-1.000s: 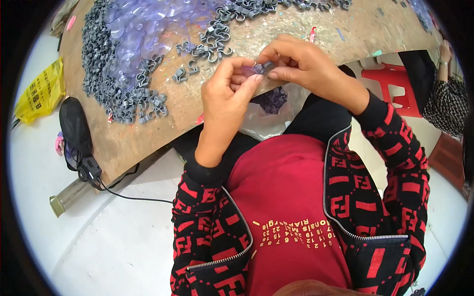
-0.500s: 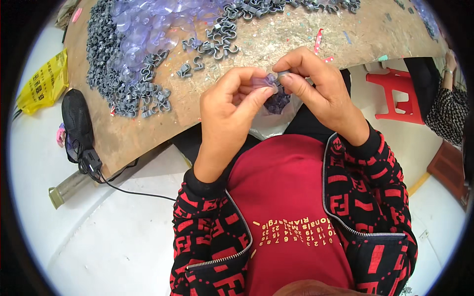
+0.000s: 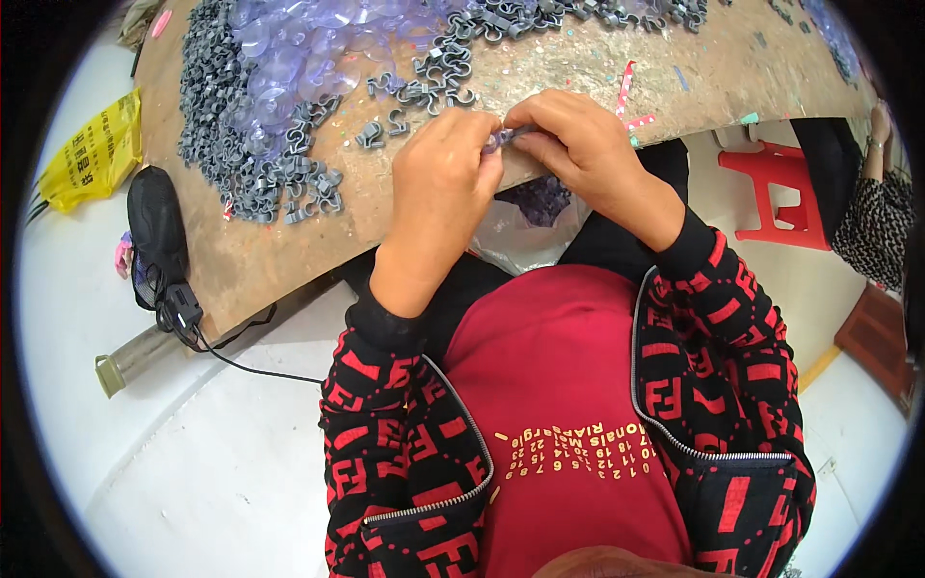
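Observation:
Just over the table's near edge, both hands meet with fingertips almost touching. My left hand point(image 3: 438, 178) is closed on a clear, purple-tinted suction cup point(image 3: 493, 144), mostly hidden by the fingers. My right hand point(image 3: 588, 154) pinches a small grey plastic clip point(image 3: 521, 132) against the cup's side; whether the two are joined I cannot tell. Beyond my hands lie loose grey clips point(image 3: 443, 67) in a curved band. A heap of clear suction cups point(image 3: 299, 58) covers the far left of the table, with more grey clips point(image 3: 214, 116) piled along its left.
An open plastic bag point(image 3: 520, 249) with dark purple pieces sits below the edge of the brown table point(image 3: 260, 265). Left are a yellow bag point(image 3: 94, 154) and a black pouch point(image 3: 156, 226) with a cable. At right stand a red stool point(image 3: 776, 193) and another person's arm point(image 3: 879, 144).
Both hands have moved slightly left and away from me, over the table edge. The suction cup and clip are now more enclosed by the fingers, and the bag below shows more.

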Available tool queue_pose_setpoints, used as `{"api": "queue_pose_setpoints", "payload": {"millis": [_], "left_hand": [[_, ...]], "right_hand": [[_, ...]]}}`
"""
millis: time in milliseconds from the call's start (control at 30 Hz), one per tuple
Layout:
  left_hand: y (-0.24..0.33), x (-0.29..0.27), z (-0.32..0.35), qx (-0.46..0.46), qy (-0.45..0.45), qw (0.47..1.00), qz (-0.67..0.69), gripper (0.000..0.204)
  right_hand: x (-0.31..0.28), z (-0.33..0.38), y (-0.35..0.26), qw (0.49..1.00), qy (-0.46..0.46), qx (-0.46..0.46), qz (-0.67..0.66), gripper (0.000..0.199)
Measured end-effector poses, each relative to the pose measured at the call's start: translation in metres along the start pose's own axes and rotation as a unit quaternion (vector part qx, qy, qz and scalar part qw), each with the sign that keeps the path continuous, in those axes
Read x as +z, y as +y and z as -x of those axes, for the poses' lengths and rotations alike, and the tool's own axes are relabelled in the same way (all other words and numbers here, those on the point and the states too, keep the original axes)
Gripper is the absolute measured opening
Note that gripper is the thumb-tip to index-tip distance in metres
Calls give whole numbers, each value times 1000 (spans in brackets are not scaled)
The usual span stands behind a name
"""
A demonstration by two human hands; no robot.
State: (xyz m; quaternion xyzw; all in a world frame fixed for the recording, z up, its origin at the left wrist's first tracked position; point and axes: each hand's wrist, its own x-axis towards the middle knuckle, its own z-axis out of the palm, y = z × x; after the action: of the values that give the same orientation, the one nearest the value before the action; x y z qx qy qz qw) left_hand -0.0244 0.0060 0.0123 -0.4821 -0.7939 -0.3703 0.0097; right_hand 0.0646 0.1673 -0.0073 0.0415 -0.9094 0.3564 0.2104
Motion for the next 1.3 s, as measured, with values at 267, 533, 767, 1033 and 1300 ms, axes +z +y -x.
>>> {"api": "queue_pose_setpoints", "payload": {"millis": [267,533,767,1033,1300], "left_hand": [[-3,4,-3,-47,0,999,27,17],[0,-2,-11,-37,-50,998,-13,13],[-2,2,-14,-28,-49,998,-7,12],[-3,5,-18,-50,-77,996,-3,16],[-8,7,-6,-114,-47,984,125,21]], "right_hand": [[-13,-12,3,986,-63,103,-114,12],[-22,-31,5,945,-184,183,-200,10],[-22,-37,8,943,-195,188,-196,10],[-24,-32,11,944,-177,202,-194,8],[-19,-14,3,962,-116,165,-182,15]]}}
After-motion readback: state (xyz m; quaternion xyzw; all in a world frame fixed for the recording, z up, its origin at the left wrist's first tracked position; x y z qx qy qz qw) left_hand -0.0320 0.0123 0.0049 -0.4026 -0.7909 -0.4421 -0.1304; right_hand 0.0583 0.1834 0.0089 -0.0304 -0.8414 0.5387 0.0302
